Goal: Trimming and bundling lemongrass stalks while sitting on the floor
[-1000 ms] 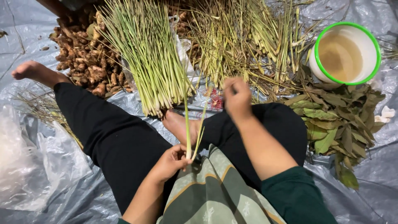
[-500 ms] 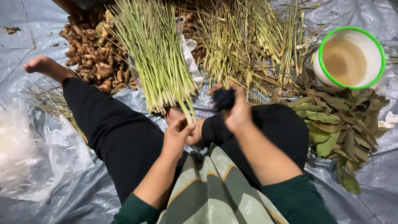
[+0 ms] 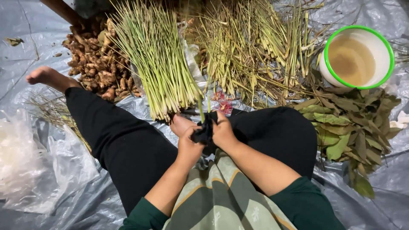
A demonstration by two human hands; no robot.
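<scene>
We see two hands at work over the lap, one left hand (image 3: 188, 147) and one right hand (image 3: 222, 130), meeting side by side just above the crossed legs. Between them sits one dark cloth (image 3: 203, 131), and both sets of fingers are closed around it, the left from below and the right from the side. A few thin green stalks (image 3: 200, 106) rise out of the cloth, upright and pressed together; we cannot count them exactly. Both forearms angle inward from the green sleeves, wrists bent slightly down. In front of the knees lie two heaps of long stalks on the grey plastic sheet (image 3: 25, 25): one tidy fan of lemongrass (image 3: 155, 59) just beyond the hands, and one looser, drier pile (image 3: 251, 51) to its right. We count one mound of ginger roots (image 3: 96, 64) at the left, one heap of dried leaves (image 3: 349, 127) at the right, and one white bucket (image 3: 355, 57) with a green rim, holding cloudy liquid. One crumpled clear bag (image 3: 34, 166) lies by the left leg.
</scene>
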